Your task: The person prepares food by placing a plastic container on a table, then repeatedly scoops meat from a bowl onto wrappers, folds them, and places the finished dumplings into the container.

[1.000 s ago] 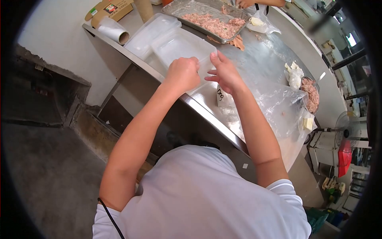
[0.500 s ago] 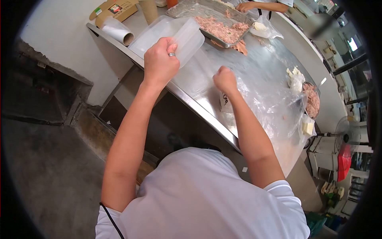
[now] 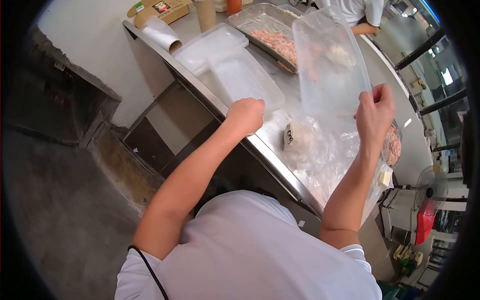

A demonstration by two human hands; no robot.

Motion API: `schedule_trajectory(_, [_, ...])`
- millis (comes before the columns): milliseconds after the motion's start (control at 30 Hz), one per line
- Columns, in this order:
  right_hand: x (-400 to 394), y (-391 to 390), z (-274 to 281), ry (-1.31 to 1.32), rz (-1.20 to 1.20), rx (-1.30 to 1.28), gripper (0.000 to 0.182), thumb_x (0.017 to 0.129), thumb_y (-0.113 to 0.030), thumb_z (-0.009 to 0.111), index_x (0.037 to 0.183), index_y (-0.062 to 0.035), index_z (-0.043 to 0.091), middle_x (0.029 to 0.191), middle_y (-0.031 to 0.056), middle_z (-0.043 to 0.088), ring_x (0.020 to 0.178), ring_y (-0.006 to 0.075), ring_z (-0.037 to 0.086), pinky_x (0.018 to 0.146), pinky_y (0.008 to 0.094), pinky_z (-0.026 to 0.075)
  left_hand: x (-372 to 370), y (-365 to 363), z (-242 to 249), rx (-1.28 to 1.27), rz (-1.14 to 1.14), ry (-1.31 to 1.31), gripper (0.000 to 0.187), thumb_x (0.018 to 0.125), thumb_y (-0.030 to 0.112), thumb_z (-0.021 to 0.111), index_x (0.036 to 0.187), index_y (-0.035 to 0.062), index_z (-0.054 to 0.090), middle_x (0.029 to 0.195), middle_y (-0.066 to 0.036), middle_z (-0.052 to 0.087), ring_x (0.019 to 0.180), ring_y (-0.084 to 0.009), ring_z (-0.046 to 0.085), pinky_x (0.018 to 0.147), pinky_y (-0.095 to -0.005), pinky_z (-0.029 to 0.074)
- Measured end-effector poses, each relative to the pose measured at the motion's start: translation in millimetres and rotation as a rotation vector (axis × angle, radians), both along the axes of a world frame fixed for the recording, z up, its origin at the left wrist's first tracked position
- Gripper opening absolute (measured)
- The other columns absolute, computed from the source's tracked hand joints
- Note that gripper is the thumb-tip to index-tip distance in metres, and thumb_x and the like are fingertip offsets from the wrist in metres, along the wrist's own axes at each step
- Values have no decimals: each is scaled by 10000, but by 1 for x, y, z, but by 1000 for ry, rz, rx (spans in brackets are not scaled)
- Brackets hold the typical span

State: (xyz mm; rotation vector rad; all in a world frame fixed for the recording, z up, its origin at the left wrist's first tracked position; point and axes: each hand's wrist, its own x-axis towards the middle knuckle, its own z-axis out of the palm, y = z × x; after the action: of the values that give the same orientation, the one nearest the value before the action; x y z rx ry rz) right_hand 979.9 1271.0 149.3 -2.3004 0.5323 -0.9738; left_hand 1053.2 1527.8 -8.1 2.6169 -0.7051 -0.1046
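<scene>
My right hand (image 3: 376,112) is closed on the near edge of a translucent plastic lid (image 3: 330,70), which is held up over the table. My left hand (image 3: 246,117) is closed at the near end of a translucent plastic container (image 3: 247,80), and its fingertips are hidden. Another translucent container or lid (image 3: 212,45) lies behind it, overlapped by it. Between my hands sits a clear plastic bag of pale contents with black writing (image 3: 297,137). Crumpled plastic sheeting (image 3: 335,155) spreads beside it.
A metal tray (image 3: 245,22) of minced meat (image 3: 275,44) stands at the back, partly behind the lid. A bowl of meat (image 3: 394,147) and a pale yellow block (image 3: 384,178) lie at right. A plastic roll (image 3: 162,34) is at left. Another person (image 3: 350,12) stands across the table.
My right hand has moved right and up, and now holds the lid. The left hand has moved right and down with the container's near end. The other person's arm has shifted right.
</scene>
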Motion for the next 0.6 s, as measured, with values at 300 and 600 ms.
schedule_trajectory(300, [39, 142, -24, 122, 570, 671, 195, 829, -38, 678, 764, -27, 494, 651, 54, 548, 463, 148, 554, 401, 327, 480, -85, 99, 108, -572, 164, -557, 281, 908, 124, 715, 1165, 56, 623, 1129, -149, 658, 1002, -325, 646, 1004, -496, 467])
schedule_trajectory(600, [63, 351, -15, 408, 1268, 827, 222, 972, -208, 724, 963, -2, 641, 793, 13, 626, 661, 80, 599, 584, 264, 524, -136, 262, 34, -1366, 852, -191, 210, 1075, 203, 589, 1028, 23, 685, 862, -16, 683, 803, -109, 635, 846, -284, 503])
